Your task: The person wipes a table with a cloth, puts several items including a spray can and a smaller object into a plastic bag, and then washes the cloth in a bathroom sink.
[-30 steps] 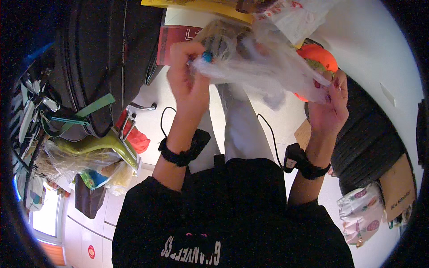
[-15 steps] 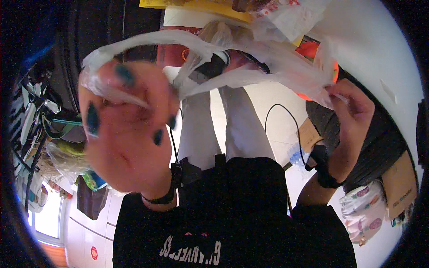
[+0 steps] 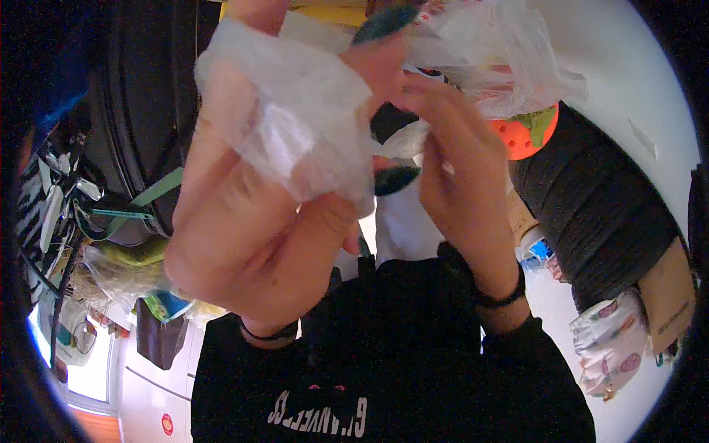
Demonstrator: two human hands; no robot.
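A crumpled, translucent white plastic bag (image 3: pixel 295 118) drapes over the fingers of my left hand (image 3: pixel 251 244), which is large and close to the camera and curled round the plastic. My right hand (image 3: pixel 469 177) reaches in from the right, its fingers bent and gathered at the bag's right side. Dark green nails show among the fingers, slightly blurred. More clear plastic (image 3: pixel 509 52) spreads behind my right hand. Just beyond that hand lies an orange ball with holes (image 3: pixel 517 140), partly under the plastic. What the right fingertips pinch is partly hidden.
A ribbed dark cushion-like surface (image 3: pixel 598 207) runs along the right, with a cardboard piece (image 3: pixel 668 295) and a patterned white package (image 3: pixel 609 347) beside it. Black upright luggage-like shapes (image 3: pixel 140 96) stand at left, near a cluttered rack (image 3: pixel 59 184) with bagged goods.
The stretched loop of plastic between my hands has been bunched over my left hand. My right hand has moved left to meet it, and the orange ball is more exposed.
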